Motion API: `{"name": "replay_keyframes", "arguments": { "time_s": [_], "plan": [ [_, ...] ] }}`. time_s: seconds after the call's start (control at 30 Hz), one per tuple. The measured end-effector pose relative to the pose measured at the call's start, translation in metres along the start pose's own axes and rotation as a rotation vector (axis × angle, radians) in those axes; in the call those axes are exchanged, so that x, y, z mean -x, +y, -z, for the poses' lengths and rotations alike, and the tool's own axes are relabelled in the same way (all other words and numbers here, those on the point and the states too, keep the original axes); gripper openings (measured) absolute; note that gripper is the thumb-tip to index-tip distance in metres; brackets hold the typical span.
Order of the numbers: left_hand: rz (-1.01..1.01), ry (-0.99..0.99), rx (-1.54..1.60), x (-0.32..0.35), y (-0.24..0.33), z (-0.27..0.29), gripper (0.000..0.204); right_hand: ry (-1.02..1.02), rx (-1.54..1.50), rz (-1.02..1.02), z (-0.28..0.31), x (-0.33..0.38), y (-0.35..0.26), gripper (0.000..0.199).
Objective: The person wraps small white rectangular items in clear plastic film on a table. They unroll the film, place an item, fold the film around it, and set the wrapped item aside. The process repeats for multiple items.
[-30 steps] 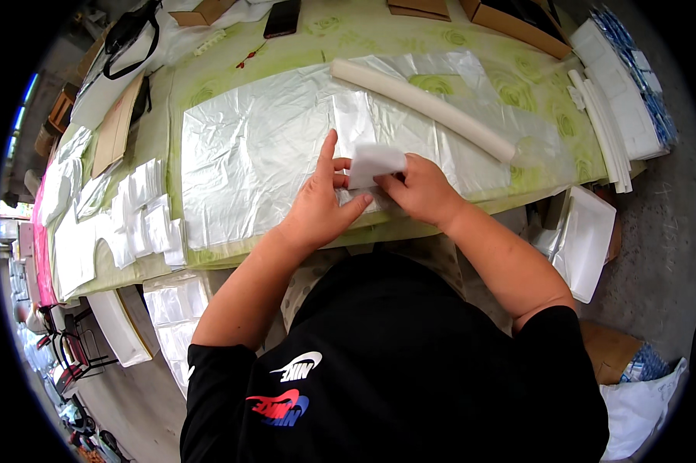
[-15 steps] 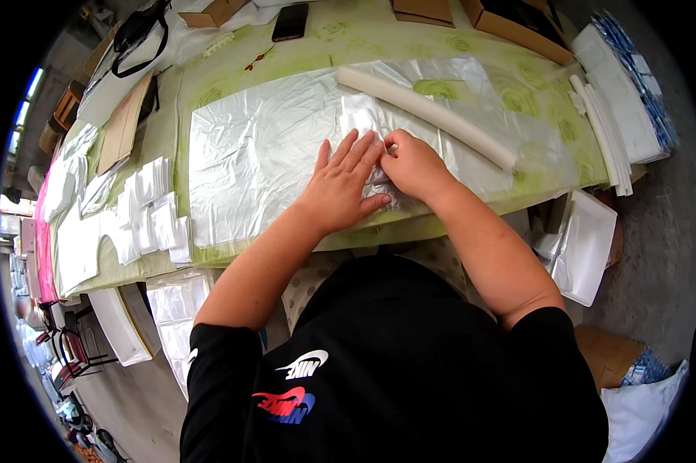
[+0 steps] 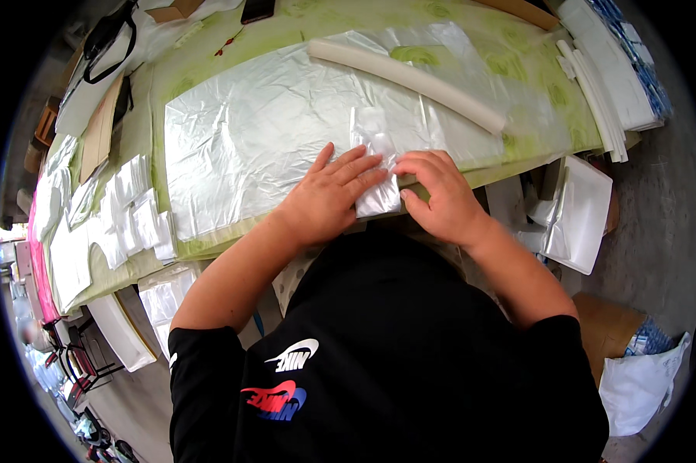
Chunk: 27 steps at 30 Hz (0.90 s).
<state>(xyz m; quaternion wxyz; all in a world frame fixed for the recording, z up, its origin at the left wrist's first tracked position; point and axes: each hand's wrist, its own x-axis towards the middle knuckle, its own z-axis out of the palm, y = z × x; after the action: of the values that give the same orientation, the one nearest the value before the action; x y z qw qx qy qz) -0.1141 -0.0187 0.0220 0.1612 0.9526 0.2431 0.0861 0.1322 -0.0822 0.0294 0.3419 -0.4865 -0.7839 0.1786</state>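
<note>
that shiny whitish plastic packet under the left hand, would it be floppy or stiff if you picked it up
The packet is probably floppy, since its surface looks creased and soft. It seems thin and flat under the left hand, so it is likely light for its size. Its glossy sheen suggests it may be slippery.

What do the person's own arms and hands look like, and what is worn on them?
The left hand and right hand are bare, without gloves; no ring, watch or bracelet shows. The forearms are uncovered. Above them are short, loose black sleeves of a T-shirt; a small white mark shows on the left one.
</note>
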Motion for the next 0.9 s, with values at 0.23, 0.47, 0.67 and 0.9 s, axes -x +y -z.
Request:
{"name": "replay_keyframes", "arguments": {
  "time_s": [0.23,0.47,0.67,0.9],
  "plan": [
    [0.147,0.257,0.325,-0.012,-0.012,-0.012,0.028,-0.073,0.062,0.130,-0.004,-0.014,0.028,0.044],
    [0.496,0.360,0.401,-0.028,-0.007,-0.013,0.033,-0.041,0.191,-0.147,-0.019,-0.041,0.038,0.021],
    [0.484,0.405,0.248,-0.024,-0.002,-0.011,0.050,0.019,0.284,-0.139,-0.029,-0.046,0.035,0.011],
    [0.255,0.445,0.149,-0.008,-0.005,-0.018,0.044,0.032,0.038,-0.015,-0.026,-0.030,0.025,0.019]
  ]
}}
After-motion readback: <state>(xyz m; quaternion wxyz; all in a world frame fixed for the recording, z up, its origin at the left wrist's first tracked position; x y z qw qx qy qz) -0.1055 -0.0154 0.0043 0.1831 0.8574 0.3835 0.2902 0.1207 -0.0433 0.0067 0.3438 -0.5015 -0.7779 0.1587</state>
